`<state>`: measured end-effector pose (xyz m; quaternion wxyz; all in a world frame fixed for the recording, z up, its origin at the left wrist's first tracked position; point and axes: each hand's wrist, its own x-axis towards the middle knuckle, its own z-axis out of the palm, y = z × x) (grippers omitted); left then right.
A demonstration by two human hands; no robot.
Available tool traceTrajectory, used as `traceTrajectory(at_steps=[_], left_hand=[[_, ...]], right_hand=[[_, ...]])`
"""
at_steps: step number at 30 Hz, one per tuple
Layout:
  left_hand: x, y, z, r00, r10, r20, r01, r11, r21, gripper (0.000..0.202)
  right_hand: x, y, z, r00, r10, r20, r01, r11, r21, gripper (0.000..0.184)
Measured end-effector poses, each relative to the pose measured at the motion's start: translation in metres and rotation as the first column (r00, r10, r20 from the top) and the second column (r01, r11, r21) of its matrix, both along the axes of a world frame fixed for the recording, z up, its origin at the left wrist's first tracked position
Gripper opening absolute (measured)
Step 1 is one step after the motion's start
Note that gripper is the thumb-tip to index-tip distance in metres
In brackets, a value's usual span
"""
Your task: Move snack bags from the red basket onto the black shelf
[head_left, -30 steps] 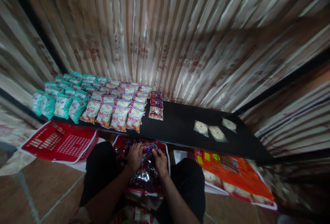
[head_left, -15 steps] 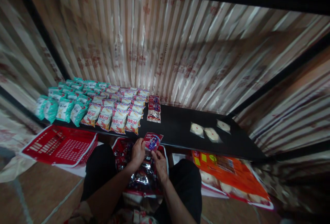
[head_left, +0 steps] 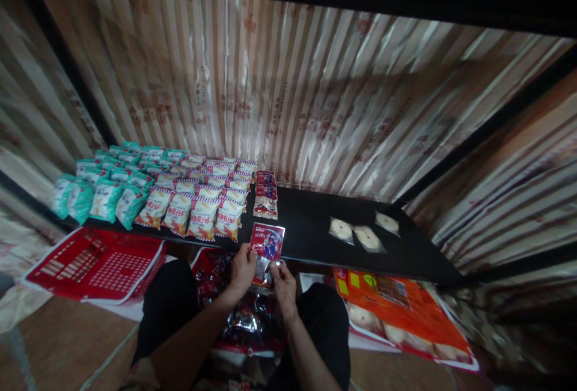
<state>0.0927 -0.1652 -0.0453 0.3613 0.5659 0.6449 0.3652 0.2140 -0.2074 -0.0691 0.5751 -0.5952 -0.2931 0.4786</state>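
Note:
A red and purple snack packet is held upright in front of the black shelf, its printed face toward me. My left hand pinches its left edge, and my right hand grips its lower right side. Below both hands sits a red basket full of shiny dark packets, partly hidden by my arms. On the shelf just beyond, a short column of similar red packets lies in line, the nearest one showing a silvery lower part.
Rows of teal snack bags and white-orange snack bags fill the shelf's left. Several round wrapped cakes lie on its right. A red basket stands lower left; another basket with an orange bag stands lower right.
The packet has been raised from a tilted position to a more upright one, and more of its lower part shows. Both hands keep hold of it. The view has shifted slightly.

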Motion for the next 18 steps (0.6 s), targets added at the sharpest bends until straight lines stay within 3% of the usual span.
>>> traceTrajectory(at_steps=[8, 18], left_hand=[[0.003, 0.004, -0.007, 0.999, -0.002, 0.051, 0.005, 0.998, -0.056, 0.019], [0.018, 0.019, 0.001, 0.991, 0.006, 0.134, 0.003, 0.998, -0.061, 0.024]], right_hand=[[0.009, 0.014, 0.022, 0.996, -0.06, 0.06, 0.061, 0.998, -0.003, 0.044], [0.022, 0.037, 0.025, 0.995, -0.068, 0.073, 0.068, 0.998, 0.001, 0.038]])
